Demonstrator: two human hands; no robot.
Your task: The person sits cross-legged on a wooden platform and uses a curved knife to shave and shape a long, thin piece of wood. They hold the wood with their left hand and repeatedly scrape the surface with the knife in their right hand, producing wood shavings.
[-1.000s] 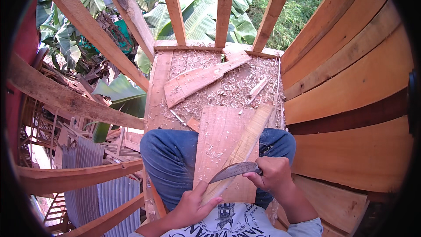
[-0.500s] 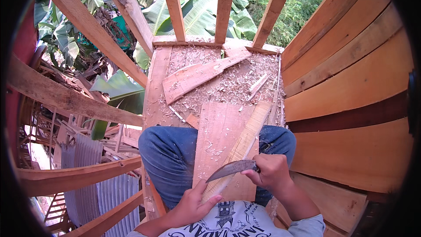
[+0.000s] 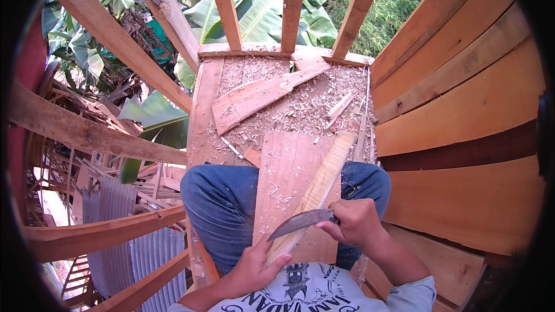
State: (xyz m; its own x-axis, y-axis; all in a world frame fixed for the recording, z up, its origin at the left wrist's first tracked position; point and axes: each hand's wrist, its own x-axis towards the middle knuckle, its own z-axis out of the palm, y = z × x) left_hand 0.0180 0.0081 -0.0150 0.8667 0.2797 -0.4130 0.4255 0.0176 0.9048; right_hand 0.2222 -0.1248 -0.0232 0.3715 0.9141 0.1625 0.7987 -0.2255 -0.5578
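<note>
My right hand (image 3: pixel 355 222) is closed round the handle of a knife (image 3: pixel 302 221) with a broad, curved, dark blade. The blade lies across a long, pale wood strip (image 3: pixel 319 186), close to its near end. That near end is gripped by my left hand (image 3: pixel 257 267), thumb on one side and fingers on the other, just below the blade's tip. The strip slants away to the right over a flat wooden board (image 3: pixel 283 179). This board rests across my lap, between my knees, with a few shavings on it.
A shaped wood piece (image 3: pixel 257 99) lies on the floor (image 3: pixel 202 138) ahead among many curled shavings (image 3: pixel 306 112). Thin offcuts (image 3: pixel 341 106) are near it. Wooden rails (image 3: pixel 98 138) bound the left and far sides; a plank wall (image 3: pixel 457 121) stands close on the right.
The knife and both hands have shifted slightly to the left. The strip's far end has tilted a little, showing more of its side. Both hands keep their holds.
</note>
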